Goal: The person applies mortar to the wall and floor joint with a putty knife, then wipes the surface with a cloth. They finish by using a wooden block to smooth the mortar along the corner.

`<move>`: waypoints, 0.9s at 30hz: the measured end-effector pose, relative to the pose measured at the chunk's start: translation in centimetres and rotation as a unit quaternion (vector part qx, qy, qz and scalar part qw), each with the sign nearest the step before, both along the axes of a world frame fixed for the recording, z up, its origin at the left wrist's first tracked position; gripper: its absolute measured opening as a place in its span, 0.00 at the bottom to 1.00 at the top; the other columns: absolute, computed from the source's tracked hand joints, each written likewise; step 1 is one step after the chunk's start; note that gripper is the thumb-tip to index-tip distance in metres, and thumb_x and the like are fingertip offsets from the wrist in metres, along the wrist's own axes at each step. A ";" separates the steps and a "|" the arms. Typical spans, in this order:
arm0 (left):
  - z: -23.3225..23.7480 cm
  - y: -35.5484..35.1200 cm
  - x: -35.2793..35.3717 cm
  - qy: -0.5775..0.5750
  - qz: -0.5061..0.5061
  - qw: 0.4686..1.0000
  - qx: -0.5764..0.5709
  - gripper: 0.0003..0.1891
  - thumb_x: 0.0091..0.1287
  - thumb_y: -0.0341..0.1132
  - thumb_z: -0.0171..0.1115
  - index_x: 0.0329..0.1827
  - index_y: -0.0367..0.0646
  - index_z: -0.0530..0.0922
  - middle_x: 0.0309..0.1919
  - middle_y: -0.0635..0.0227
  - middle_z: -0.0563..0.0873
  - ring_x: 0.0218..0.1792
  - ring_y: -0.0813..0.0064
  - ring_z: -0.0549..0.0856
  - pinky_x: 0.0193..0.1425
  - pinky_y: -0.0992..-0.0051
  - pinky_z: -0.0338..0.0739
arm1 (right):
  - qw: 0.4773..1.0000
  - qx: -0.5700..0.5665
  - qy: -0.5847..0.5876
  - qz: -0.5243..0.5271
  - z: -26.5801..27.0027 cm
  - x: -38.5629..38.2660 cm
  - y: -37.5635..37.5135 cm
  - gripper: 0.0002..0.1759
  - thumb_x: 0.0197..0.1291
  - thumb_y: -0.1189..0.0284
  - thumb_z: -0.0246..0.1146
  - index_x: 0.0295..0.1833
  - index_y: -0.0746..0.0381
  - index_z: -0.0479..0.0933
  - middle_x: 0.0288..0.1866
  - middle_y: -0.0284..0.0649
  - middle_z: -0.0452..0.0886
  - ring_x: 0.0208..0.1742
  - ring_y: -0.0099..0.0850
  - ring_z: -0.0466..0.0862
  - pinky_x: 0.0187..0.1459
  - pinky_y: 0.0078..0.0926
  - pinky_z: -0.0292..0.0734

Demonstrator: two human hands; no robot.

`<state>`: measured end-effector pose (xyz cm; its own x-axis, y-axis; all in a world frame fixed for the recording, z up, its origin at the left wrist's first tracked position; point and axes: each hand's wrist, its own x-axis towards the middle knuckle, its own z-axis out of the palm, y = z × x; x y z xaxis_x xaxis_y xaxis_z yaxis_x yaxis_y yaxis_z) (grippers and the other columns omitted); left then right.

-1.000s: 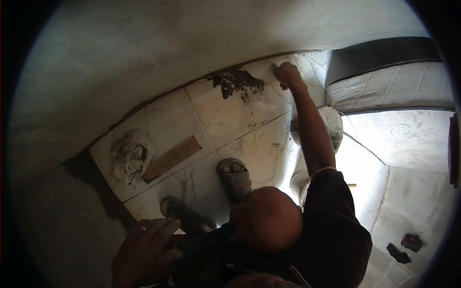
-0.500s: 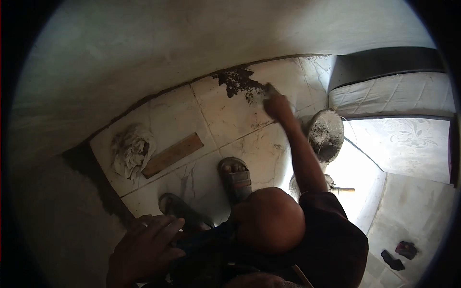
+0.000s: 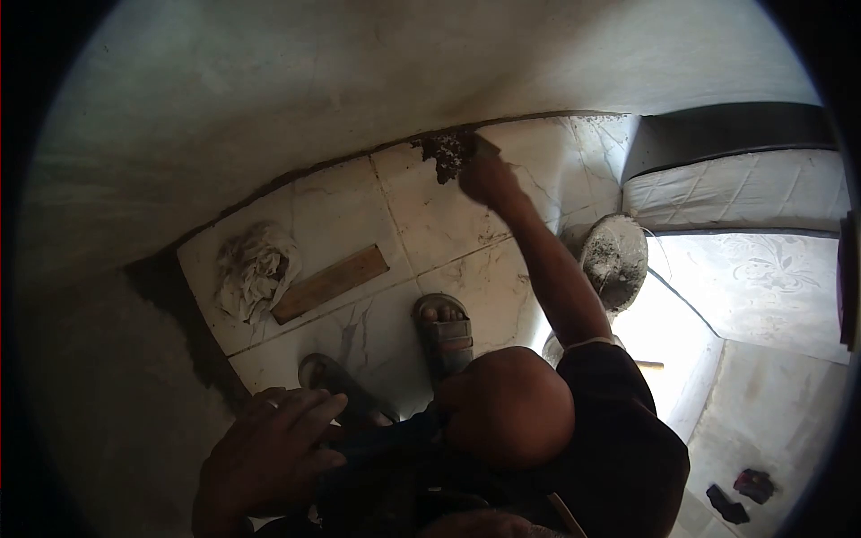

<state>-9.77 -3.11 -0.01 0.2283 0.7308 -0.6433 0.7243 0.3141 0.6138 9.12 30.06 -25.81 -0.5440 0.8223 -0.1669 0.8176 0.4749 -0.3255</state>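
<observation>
My right hand (image 3: pixel 491 182) is closed around a small flat-bladed scraper (image 3: pixel 487 146), at the far side of the tiled floor close to the wall. Just left of the blade lies a patch of dark, crumbly wet mortar (image 3: pixel 442 154), partly hidden by the tool and hand. The scraper's handle is covered by my fingers. At the lower left, my left hand (image 3: pixel 278 439) lies over my leg with its fingers stretched out, holding nothing.
A round pan (image 3: pixel 615 260) smeared with mortar stands right of my right forearm. A wooden board (image 3: pixel 332 282) and a crumpled dirty cloth sack (image 3: pixel 258 273) lie on the tiles at left. My sandalled foot (image 3: pixel 444 334) is close by. A padded white panel (image 3: pixel 735 184) stands at right.
My right hand has moved left and slightly toward the wall with the scraper. The mortar patch now spreads over less floor. My left hand stays over my leg.
</observation>
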 end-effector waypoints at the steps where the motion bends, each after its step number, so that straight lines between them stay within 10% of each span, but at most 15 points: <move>1: 0.2 0.1 0.0 -0.001 0.004 1.000 0.004 0.29 0.64 0.47 0.61 0.66 0.46 0.68 0.60 0.58 0.75 0.62 0.56 0.74 0.68 0.60 0.66 | 1.000 0.000 0.000 0.000 -0.1 0.7 -0.4 0.21 0.57 0.71 0.54 0.56 0.64 0.72 0.39 0.59 0.82 0.43 0.57 0.83 0.46 0.48 0.80; 14: -0.4 -0.1 -0.8 0.011 -0.009 1.000 -0.014 0.30 0.63 0.47 0.63 0.67 0.47 0.68 0.62 0.59 0.74 0.61 0.55 0.75 0.68 0.59 0.66 | 0.997 -0.016 0.049 0.055 -2.4 21.1 -11.3 0.39 0.49 0.83 0.54 0.71 0.57 0.60 0.60 0.57 0.68 0.53 0.57 0.76 0.47 0.48 0.78; 27: -0.1 0.0 -0.5 -0.002 0.027 0.999 -0.035 0.30 0.61 0.44 0.64 0.65 0.44 0.68 0.62 0.58 0.74 0.62 0.57 0.75 0.69 0.59 0.65 | 0.997 -0.013 0.079 -0.001 -7.7 9.4 -1.6 0.35 0.52 0.77 0.55 0.69 0.53 0.64 0.65 0.52 0.67 0.56 0.53 0.77 0.52 0.46 0.77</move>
